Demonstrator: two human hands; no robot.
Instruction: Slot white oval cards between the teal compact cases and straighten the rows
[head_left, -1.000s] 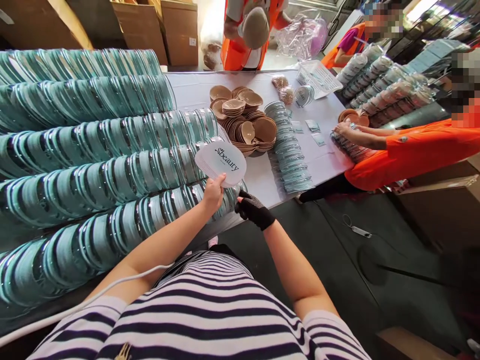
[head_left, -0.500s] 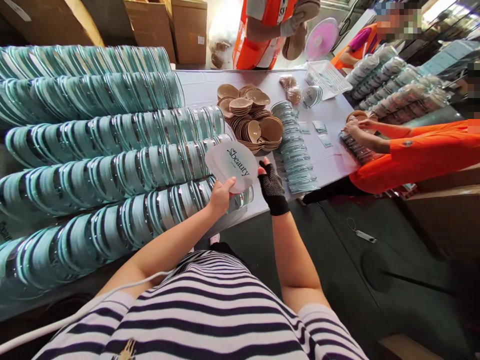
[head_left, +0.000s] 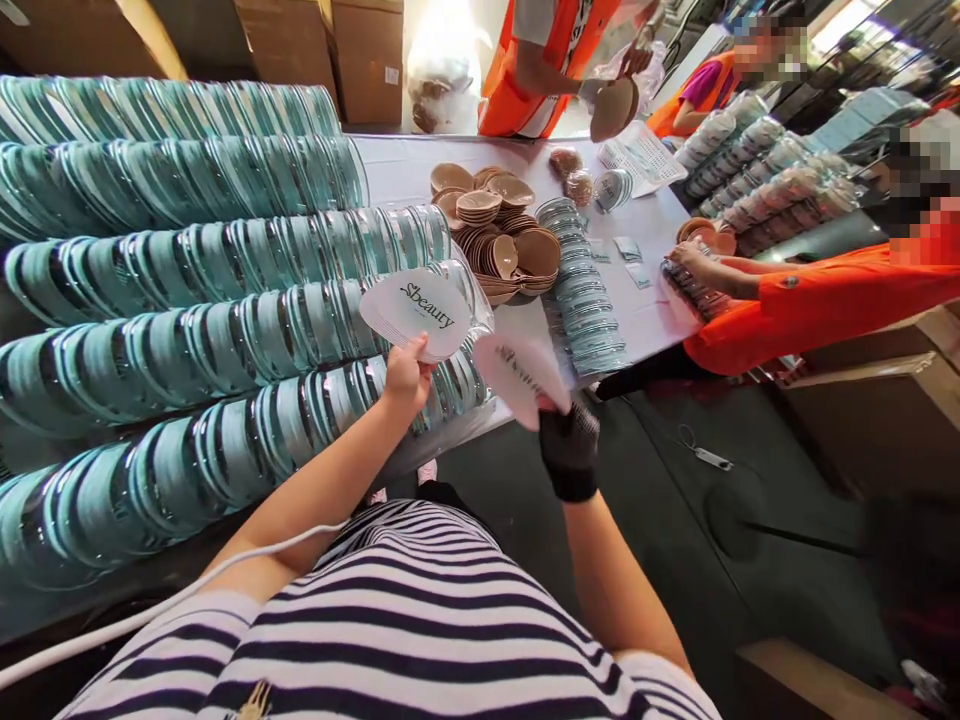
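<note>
My bare left hand [head_left: 409, 378] grips a fanned stack of rounded white cards [head_left: 416, 315] printed with "beauty", its thumb lying on top. My right hand [head_left: 570, 440], in a black fingerless glove, pinches a similar white card [head_left: 519, 378] by its lower edge; that card is smeared by motion. Just beyond the cards, a heap of tan oval cups or pads [head_left: 517, 255] rests on the white-covered table [head_left: 397, 165]. Right of the heap runs a row of clear-packed teal pieces [head_left: 589, 310].
Long rows of teal, clear-wrapped pieces [head_left: 225, 265] fill the left side. A white basket [head_left: 645, 160] sits at the table's far right corner. A co-worker in an orange vest [head_left: 551, 65] holds tan pieces; another's orange sleeve [head_left: 840, 285] reaches in from the right.
A single card has come away from the stack and is now in my right hand, lower and nearer to me. My left hand has moved left with the stack.
</note>
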